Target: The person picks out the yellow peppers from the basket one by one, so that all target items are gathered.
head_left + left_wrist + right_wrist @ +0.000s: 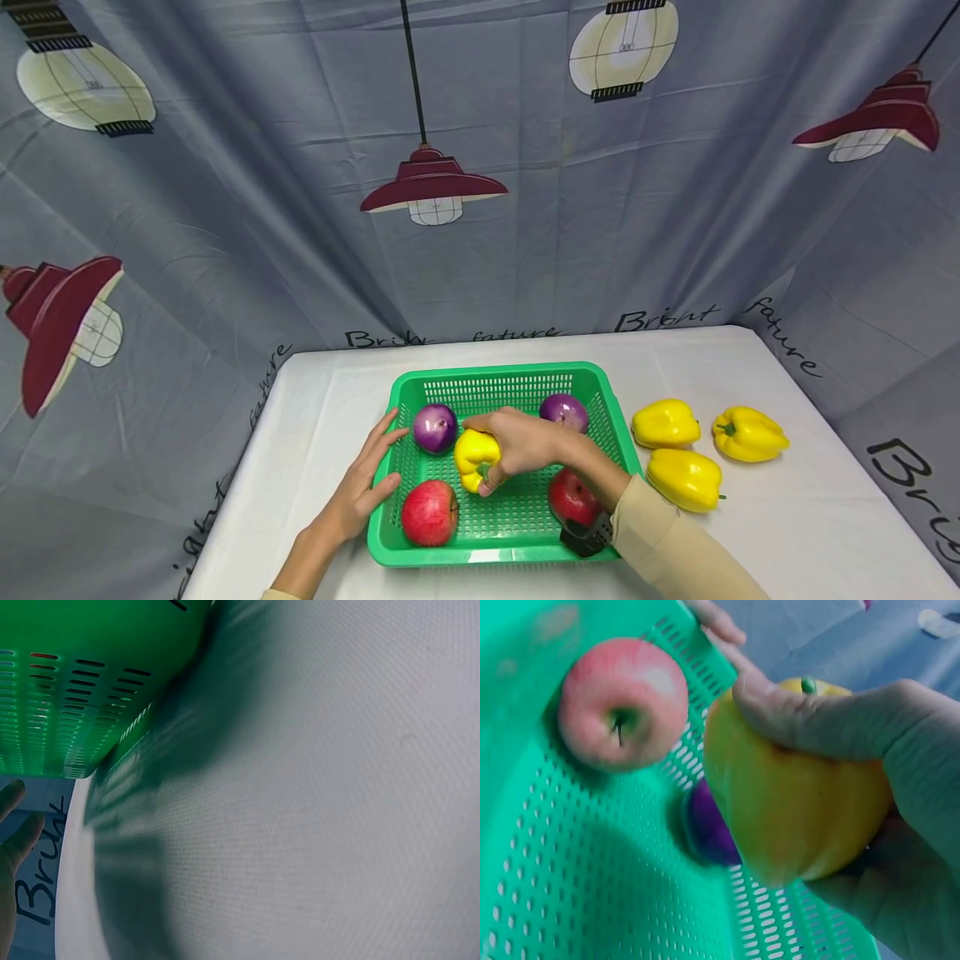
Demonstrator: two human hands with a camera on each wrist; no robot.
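Note:
My right hand [525,442] grips a yellow bell pepper [476,457] inside the green basket [495,554]. In the right wrist view the thumb lies across the near side of the pepper [795,795], with the other fingers mostly hidden beneath it. My left hand [360,487] rests at the basket's left rim, fingers extended and spread. Around the pepper in the basket are a purple onion [435,428] at back left, another purple onion [564,412] at back right, a red apple [430,513] at front left and a second red apple [573,497], partly covered by my right wrist.
Three more yellow bell peppers [666,423] lie on the white table [795,517] to the right of the basket. A grey curtain [480,275] printed with lamps hangs behind and beside the table. A black wrist strap [587,537] sits over the basket's front right.

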